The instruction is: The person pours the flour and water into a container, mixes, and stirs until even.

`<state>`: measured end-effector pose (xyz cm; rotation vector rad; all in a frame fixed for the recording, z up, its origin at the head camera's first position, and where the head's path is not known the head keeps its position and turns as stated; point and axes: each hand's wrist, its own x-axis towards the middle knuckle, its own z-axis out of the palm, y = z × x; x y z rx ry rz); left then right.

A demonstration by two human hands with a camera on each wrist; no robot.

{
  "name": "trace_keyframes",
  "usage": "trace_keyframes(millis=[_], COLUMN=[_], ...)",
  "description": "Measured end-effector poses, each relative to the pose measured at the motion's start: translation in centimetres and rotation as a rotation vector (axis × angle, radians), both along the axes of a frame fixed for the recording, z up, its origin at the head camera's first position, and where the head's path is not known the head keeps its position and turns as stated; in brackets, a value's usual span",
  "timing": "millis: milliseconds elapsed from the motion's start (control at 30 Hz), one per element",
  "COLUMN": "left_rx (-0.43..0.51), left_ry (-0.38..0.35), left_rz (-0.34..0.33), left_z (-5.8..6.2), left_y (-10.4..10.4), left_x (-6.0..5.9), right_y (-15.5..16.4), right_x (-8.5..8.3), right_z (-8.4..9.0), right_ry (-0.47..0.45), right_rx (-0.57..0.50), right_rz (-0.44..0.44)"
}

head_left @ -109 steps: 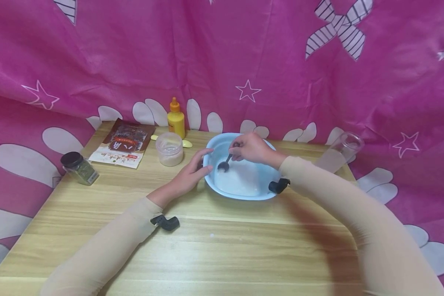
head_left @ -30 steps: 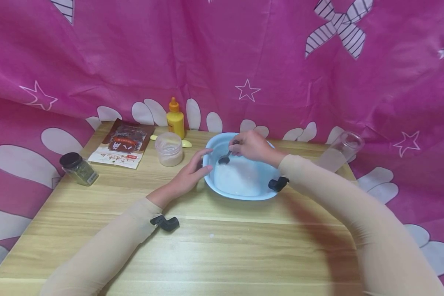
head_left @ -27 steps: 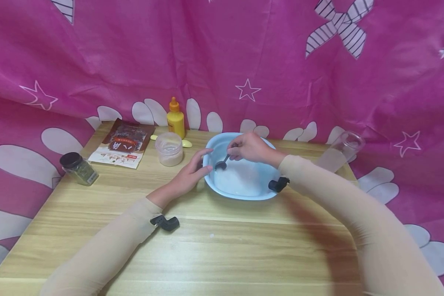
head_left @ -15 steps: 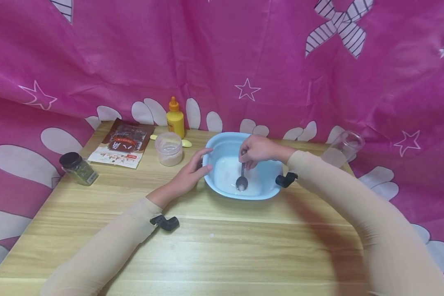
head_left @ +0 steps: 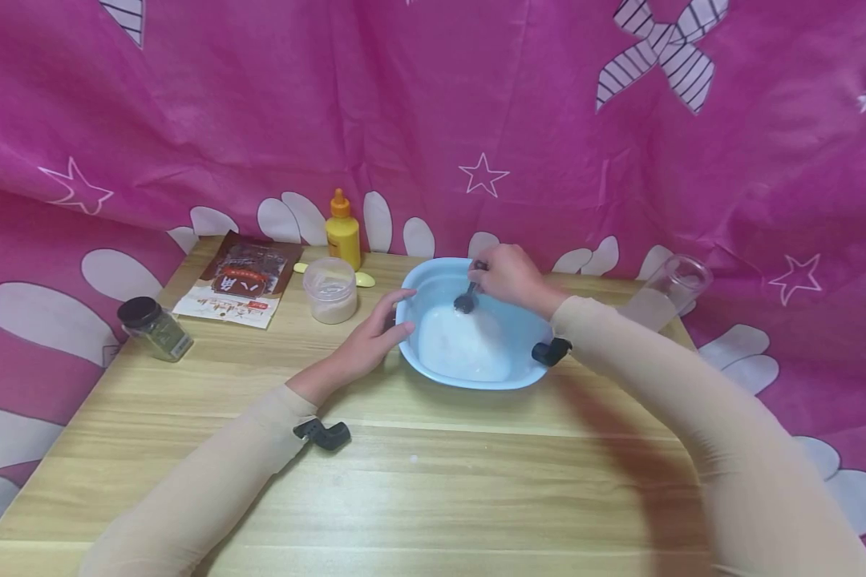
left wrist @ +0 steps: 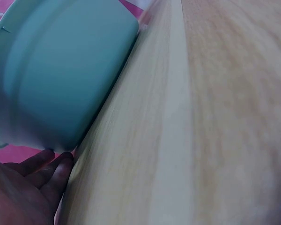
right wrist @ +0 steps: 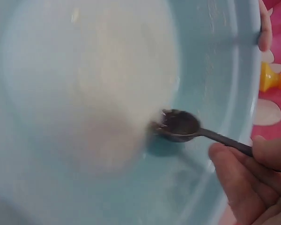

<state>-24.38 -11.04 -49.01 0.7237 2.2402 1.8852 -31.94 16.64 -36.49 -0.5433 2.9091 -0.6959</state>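
A light blue basin (head_left: 527, 330) (left wrist: 65, 70) (right wrist: 215, 61) with a white mixture (head_left: 463, 346) (right wrist: 89, 84) in it stands on the wooden table (head_left: 418, 481). My right hand (head_left: 508, 276) (right wrist: 250, 183) pinches the handle of a dark metal spoon (head_left: 467, 300) (right wrist: 180, 125). The spoon's bowl sits at the far edge of the white mixture. My left hand (head_left: 371, 336) (left wrist: 23, 183) rests with straight fingers against the basin's left outer wall, thumb on the rim.
A yellow squeeze bottle (head_left: 342, 231), a clear lidded tub (head_left: 329, 289), a brown food packet (head_left: 238, 279) and a dark-lidded spice jar (head_left: 153, 327) stand at the back left. An empty glass (head_left: 664, 292) lies tilted at the right edge. Pink cloth hangs behind.
My right hand has carried the spoon round the basin: from the left side to the near edge half a second ago, then to the far side now. The left hand has not moved.
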Motion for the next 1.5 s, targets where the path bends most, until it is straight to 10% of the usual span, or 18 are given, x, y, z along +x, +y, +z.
trace_keyframes(millis=[367, 600, 933, 1133, 1267, 1500], left_rx=[-0.005, -0.003, -0.011, -0.006, -0.006, -0.013], left_ry=[-0.001, -0.007, -0.009, -0.006, -0.004, -0.009], left_rz=[-0.014, -0.007, 0.010, 0.005, 0.006, 0.012], left_z=[-0.1, -0.1, 0.0, 0.0, 0.1, 0.0], left_y=[0.2, 0.2, 0.1, 0.1, 0.1, 0.1], left_x=[-0.2, -0.1, 0.0, 0.1, 0.1, -0.2], right_y=[-2.0, -1.5, -0.5, -0.4, 0.3, 1.5], right_x=[0.8, 1.0, 0.5, 0.6, 0.6, -0.1], right_z=[-1.2, -0.8, -0.2, -0.6, -0.4, 0.2], right_ry=[-0.225, -0.455, -0.156, -0.383, -0.535, -0.378], right_rx=[-0.329, -0.292, -0.054, -0.283, -0.235, -0.035], right_rz=[-0.009, 0.087, -0.016, 0.005, 0.068, 0.092])
